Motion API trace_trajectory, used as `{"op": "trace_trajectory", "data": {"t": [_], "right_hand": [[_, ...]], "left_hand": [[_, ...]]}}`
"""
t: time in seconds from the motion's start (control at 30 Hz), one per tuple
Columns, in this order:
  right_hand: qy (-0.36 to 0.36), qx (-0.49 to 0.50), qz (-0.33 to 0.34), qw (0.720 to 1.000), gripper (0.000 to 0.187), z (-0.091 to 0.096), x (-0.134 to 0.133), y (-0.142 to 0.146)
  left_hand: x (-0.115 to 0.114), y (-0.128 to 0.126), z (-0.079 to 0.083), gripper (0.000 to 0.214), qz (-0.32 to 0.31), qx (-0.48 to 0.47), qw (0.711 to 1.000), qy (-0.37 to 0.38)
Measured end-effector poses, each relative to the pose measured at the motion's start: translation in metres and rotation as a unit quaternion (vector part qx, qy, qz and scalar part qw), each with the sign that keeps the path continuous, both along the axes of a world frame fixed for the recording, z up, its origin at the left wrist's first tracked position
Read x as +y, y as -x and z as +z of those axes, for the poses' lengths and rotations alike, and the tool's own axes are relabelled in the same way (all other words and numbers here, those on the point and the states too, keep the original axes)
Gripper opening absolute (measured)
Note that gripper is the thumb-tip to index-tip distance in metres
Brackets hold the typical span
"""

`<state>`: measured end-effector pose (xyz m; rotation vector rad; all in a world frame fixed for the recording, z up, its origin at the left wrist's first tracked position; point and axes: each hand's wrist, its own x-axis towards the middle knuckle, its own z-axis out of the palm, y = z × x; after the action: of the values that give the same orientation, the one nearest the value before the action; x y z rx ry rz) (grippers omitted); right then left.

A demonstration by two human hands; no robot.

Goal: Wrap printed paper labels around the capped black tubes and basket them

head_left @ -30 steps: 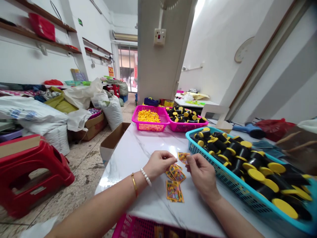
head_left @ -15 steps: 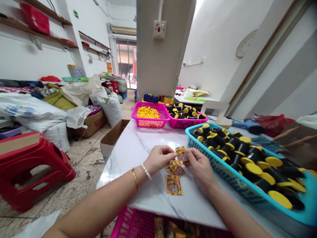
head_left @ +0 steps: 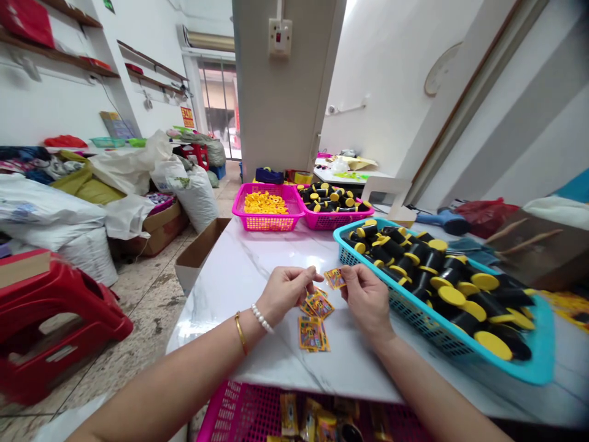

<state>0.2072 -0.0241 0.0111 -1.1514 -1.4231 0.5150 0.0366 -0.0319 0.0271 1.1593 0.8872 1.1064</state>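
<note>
Orange card [head_left: 334, 279] in its pinch, the right hand [head_left: 368, 299] faces the curled left hand [head_left: 285, 293], whose hold is unclear.

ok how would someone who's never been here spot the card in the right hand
Find the white marbled table, then the turquoise basket of black cylinders with yellow ends. Just left of that basket in the picture, the right hand pinches a small orange printed card. Unlike the similar cards lying on the table, this one is held.

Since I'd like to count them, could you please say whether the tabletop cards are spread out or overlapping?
Overlapping: the tabletop cards lie in two small clusters, corners showing from beneath the top ones.
</note>
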Motion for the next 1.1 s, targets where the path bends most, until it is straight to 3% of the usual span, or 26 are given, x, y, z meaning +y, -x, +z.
{"op": "trace_trajectory", "data": {"t": [0.13, 0.27, 0.37, 0.47, 0.53, 0.6, 0.67, 0.73, 0.83, 0.93, 1.0, 1.1], "right_hand": [[-0.033, -0.028, 0.037, 0.998, 0.033, -0.001, -0.003, 0.003], [-0.045, -0.058, 0.089, 0.993, 0.024, -0.007, -0.004, 0.009], [-0.050, -0.123, 0.099, 0.986, 0.025, -0.010, -0.005, 0.014], [-0.066, -0.195, 0.108, 0.973, 0.027, -0.001, -0.006, 0.011], [-0.097, -0.281, 0.082, 0.951, 0.023, 0.016, -0.003, 0.001], [-0.124, -0.396, -0.008, 0.910, 0.019, 0.042, 0.005, -0.015], [-0.100, -0.493, -0.128, 0.855, 0.028, 0.068, 0.019, -0.034], [-0.021, -0.558, -0.159, 0.814, 0.027, 0.087, 0.036, -0.052], [0.067, -0.597, -0.167, 0.782, 0.018, 0.094, 0.054, -0.069], [0.022, -0.624, -0.196, 0.756, 0.021, 0.088, 0.051, -0.073], [-0.014, -0.603, -0.225, 0.765, 0.022, 0.084, 0.040, -0.072], [-0.082, -0.487, -0.246, 0.834, 0.024, 0.081, 0.015, -0.064]], "left_hand": [[0.001, -0.001, -0.004, 0.049, -0.017, -0.026, 0.998, 0.047], [0.005, 0.001, -0.004, 0.045, 0.004, -0.059, 0.995, 0.078], [0.011, 0.005, -0.003, 0.042, 0.011, -0.068, 0.994, 0.088], [0.017, 0.009, -0.006, 0.039, 0.008, -0.055, 0.994, 0.098], [0.020, 0.011, -0.009, 0.035, 0.008, -0.038, 0.994, 0.106], [0.020, 0.011, -0.011, 0.031, -0.003, -0.022, 0.994, 0.109], [0.018, 0.011, -0.012, 0.030, -0.030, -0.010, 0.994, 0.105], [0.016, 0.011, -0.010, 0.031, -0.061, -0.008, 0.992, 0.107], [0.014, 0.010, -0.007, 0.024, -0.086, -0.024, 0.987, 0.132], [0.016, 0.011, -0.006, 0.017, -0.096, -0.061, 0.984, 0.139], [0.018, 0.012, -0.006, 0.016, -0.098, -0.087, 0.981, 0.141], [0.021, 0.012, -0.007, 0.013, -0.089, -0.116, 0.977, 0.158]]}}
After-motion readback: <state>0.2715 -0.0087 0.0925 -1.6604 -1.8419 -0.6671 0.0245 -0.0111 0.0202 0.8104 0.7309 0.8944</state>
